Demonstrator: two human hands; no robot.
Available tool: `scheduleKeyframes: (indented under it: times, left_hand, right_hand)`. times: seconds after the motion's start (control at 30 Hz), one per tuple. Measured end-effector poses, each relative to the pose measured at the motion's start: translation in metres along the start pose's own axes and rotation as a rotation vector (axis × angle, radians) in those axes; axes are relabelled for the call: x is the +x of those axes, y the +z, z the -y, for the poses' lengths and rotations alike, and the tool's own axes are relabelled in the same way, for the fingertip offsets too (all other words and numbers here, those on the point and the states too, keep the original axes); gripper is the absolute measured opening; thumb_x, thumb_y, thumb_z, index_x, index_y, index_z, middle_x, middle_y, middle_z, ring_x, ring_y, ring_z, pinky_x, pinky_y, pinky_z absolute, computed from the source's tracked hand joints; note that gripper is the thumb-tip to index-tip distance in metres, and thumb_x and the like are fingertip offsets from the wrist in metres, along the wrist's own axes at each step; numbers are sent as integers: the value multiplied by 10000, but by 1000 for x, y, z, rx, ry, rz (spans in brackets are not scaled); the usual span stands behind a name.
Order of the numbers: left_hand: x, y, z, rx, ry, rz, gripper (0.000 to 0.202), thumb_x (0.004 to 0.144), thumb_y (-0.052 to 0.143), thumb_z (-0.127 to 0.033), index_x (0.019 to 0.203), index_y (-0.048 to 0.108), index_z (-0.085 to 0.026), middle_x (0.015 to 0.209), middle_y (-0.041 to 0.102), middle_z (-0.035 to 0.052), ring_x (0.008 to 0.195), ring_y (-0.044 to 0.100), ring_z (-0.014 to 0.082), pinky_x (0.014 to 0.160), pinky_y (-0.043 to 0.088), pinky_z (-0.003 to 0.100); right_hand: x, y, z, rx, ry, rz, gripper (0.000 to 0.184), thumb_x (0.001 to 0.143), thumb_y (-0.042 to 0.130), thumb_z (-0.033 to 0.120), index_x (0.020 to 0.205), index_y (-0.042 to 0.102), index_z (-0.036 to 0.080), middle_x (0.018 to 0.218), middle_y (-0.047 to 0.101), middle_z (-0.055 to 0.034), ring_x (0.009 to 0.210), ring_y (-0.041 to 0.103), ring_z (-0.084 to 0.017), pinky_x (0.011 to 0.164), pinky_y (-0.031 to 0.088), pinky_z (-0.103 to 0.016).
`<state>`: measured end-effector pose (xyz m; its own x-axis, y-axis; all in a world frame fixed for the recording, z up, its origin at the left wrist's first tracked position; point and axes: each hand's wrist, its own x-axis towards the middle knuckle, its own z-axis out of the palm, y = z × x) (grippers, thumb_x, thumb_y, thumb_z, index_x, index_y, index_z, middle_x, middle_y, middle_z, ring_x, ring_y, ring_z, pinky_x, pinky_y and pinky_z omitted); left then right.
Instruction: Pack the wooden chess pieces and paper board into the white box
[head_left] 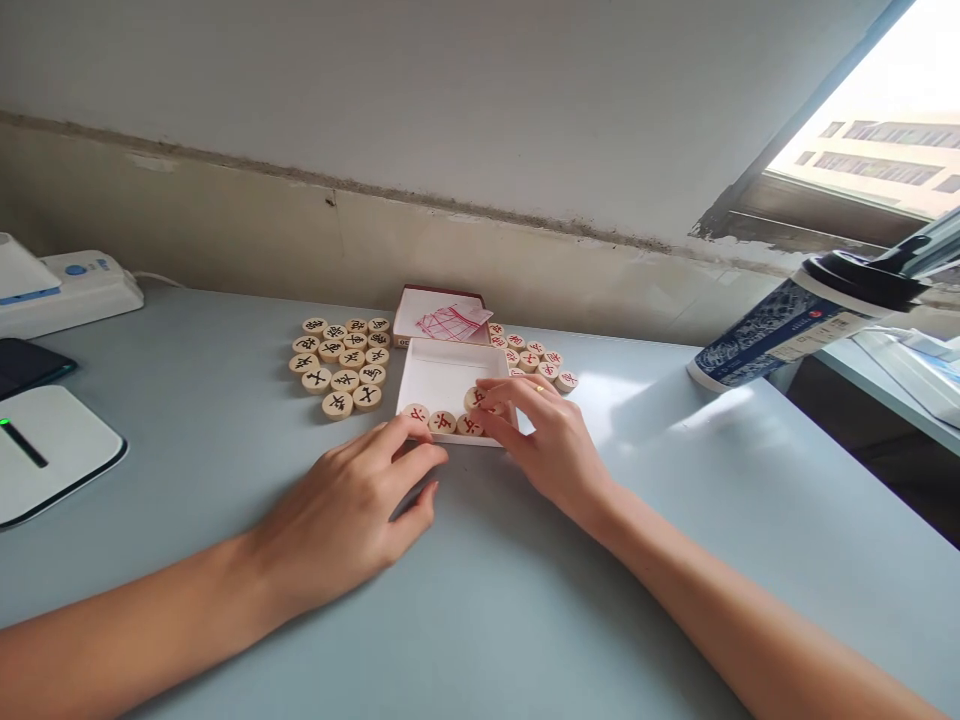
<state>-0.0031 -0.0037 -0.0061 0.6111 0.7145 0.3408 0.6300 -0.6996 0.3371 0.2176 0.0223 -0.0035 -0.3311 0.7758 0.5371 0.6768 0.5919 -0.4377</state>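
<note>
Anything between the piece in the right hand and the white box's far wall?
Nothing visible: the white box shows bare floor beyond the piece in the right hand. Other pieces line its near wall.

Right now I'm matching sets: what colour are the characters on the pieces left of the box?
Black characters on pale pieces; head view shows them best.

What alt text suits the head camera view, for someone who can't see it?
A person's right hand grips a red-lettered disc at a shallow white box, with more discs lining its near side; the left hand is at the box's near left corner. Black-lettered discs lie to the left on a pale blue table.
</note>
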Motion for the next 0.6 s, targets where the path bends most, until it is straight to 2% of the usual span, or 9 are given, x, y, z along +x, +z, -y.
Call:
scheduleKeyframes:
  times: [0.07,0.17,0.33,0.5,0.6]
  left_hand:
    - [0,0,-1,11,-8,7,179,909,500,-183,1061,583,-226,1111,565,23,846,631,157,718,502,318]
    - [0,0,0,2,1,8,161,916,487,-179,1037,582,-225,1107,575,23,898,629,167,746,507,323]
    - [0,0,1,-9,9,20,135,920,482,-176,1007,575,-223,1085,581,17,918,620,168,759,506,330]
    - [-1,0,1,-8,5,11,158,920,481,-171,1035,570,-235,1105,567,17,888,631,164,742,520,326]
    - [-1,0,0,9,-6,-16,213,917,482,-183,1102,560,-254,1178,533,31,889,652,175,714,537,321]
  right_hand:
    - [1,0,1,-28,-22,29,98,937,567,177,868,633,198,924,720,-27,963,616,-199,842,494,-345]
    - [0,-2,3,-101,-47,76,169,969,524,239,966,684,186,1048,716,-51,1039,603,-208,922,476,-371]
    - [-6,-7,5,-208,-104,216,302,988,488,335,1191,635,168,1261,652,-46,1195,527,-240,1011,434,-408]
    - [-8,-6,4,-262,-115,204,277,994,466,326,1132,630,149,1218,671,-73,1168,546,-250,992,445,-419]
    - [-8,-5,3,-254,-137,226,313,990,474,347,1209,569,145,1275,634,-84,1225,507,-270,1007,440,-434]
